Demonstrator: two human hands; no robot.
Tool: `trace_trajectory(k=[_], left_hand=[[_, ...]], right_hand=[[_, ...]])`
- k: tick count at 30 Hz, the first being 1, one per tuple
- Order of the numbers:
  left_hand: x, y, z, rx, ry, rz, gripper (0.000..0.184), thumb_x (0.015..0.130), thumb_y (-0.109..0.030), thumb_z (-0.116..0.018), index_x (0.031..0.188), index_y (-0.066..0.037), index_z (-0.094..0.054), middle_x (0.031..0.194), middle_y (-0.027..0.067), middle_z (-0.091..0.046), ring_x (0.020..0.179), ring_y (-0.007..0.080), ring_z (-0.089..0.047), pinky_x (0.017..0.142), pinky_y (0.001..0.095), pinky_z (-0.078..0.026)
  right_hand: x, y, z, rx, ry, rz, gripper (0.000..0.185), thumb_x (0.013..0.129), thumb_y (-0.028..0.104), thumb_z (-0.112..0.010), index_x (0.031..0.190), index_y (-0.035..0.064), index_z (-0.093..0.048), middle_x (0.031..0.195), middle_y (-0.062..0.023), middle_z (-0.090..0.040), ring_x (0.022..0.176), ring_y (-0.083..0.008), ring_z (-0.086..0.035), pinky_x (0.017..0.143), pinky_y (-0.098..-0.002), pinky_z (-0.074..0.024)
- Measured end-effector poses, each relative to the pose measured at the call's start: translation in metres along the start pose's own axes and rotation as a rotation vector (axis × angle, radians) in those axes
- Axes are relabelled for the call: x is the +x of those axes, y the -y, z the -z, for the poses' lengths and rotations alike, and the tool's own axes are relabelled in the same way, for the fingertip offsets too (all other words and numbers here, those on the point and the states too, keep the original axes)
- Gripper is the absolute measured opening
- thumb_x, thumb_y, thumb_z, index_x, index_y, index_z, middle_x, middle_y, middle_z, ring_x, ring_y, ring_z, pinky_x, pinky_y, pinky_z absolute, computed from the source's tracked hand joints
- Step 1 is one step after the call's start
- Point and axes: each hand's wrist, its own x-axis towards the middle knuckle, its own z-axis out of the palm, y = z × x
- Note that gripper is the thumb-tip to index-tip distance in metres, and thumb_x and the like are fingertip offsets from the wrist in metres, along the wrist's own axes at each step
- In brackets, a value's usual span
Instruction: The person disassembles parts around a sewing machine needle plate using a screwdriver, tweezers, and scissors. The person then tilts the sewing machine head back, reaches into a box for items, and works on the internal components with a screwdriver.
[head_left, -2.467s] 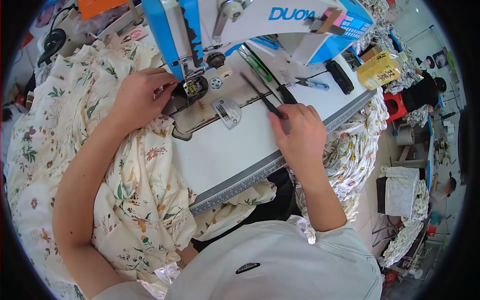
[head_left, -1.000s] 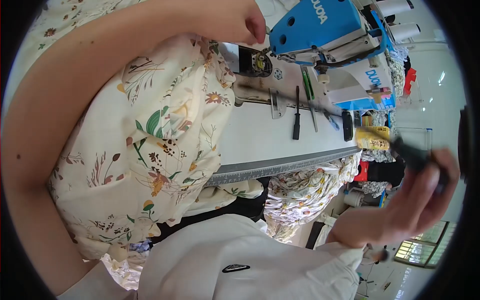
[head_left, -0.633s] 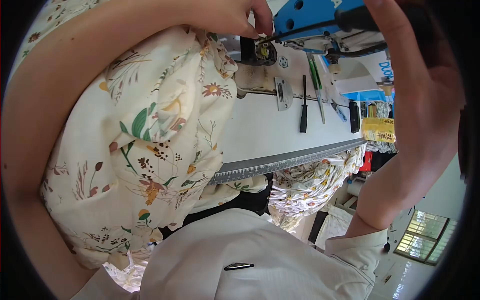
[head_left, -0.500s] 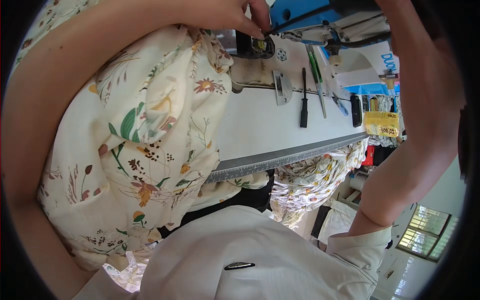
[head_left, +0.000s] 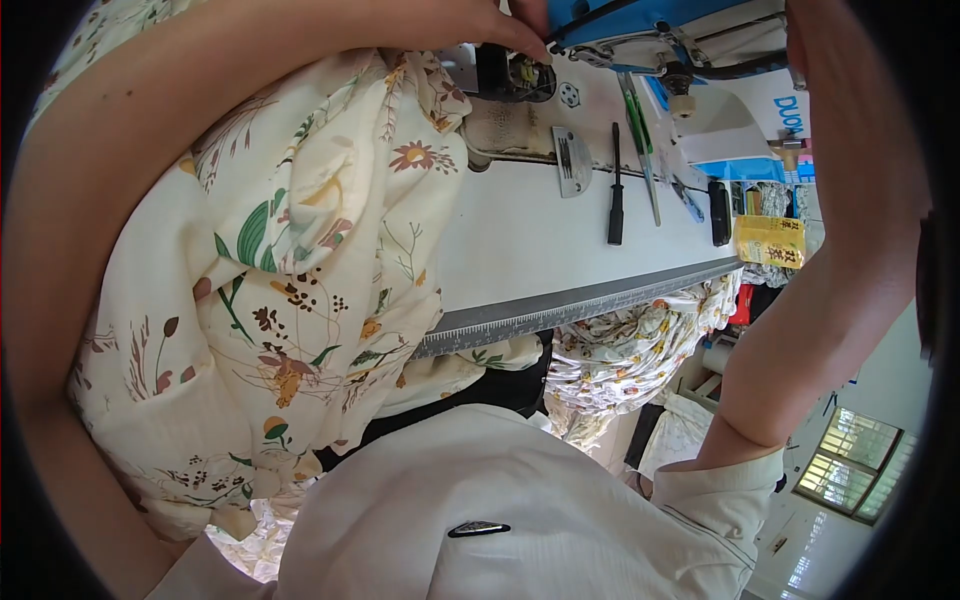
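My left hand (head_left: pixel 512 28) is at the top edge, partly cut off, with finger and thumb bent together over the dark opening (head_left: pixel 530 75) in the sewing machine bed. What the fingertips hold, if anything, I cannot make out. A thin dark rod (head_left: pixel 600 17) runs from beside them up across the blue machine head (head_left: pixel 640 22). My right forearm (head_left: pixel 850 230) rises on the right; its hand is beyond the top edge. Cream floral fabric (head_left: pixel 300 260) lies bunched inside my left arm. A metal needle plate (head_left: pixel 571 162) and a black screwdriver (head_left: pixel 616 200) lie on the bed and tabletop.
Green-handled tweezers (head_left: pixel 640 140), a black-handled tool (head_left: pixel 719 213) and a yellow packet (head_left: pixel 769 241) are to the right. A ruler strip (head_left: pixel 580 302) lines the table's front edge. More printed fabric (head_left: pixel 640 345) hangs below it.
The view has shifted, so the table items sit slightly higher and further right. My left hand is now more cut off by the top edge, its fingertips still at the machine.
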Motion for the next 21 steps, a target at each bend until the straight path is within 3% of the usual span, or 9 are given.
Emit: trace_trajectory(k=[12, 21], left_hand=[[0.001, 0.009, -0.003, 0.016, -0.033, -0.121, 0.018, 0.091, -0.019, -0.083, 0.101, -0.004, -0.084, 0.083, 0.0148, -0.078, 0.068, 0.0235, -0.068, 0.066, 0.0353, -0.053], [-0.001, -0.005, 0.0, 0.064, 0.007, -0.028, 0.017, 0.091, -0.019, -0.083, 0.101, -0.005, -0.084, 0.083, 0.0152, -0.077, 0.067, 0.0238, -0.067, 0.065, 0.0364, -0.052]], right_hand=[[-0.004, -0.004, 0.0, -0.01, -0.002, 0.006, 0.03, 0.106, 0.023, -0.067, 0.117, -0.0047, -0.064, 0.094, -0.0091, -0.061, 0.072, -0.0098, -0.056, 0.073, -0.0206, -0.0457], [-0.01, -0.006, 0.0, -0.023, -0.004, 0.012, 0.03, 0.106, 0.023, -0.067, 0.117, -0.0045, -0.064, 0.093, -0.0085, -0.06, 0.072, -0.0097, -0.055, 0.072, -0.0207, -0.045]])
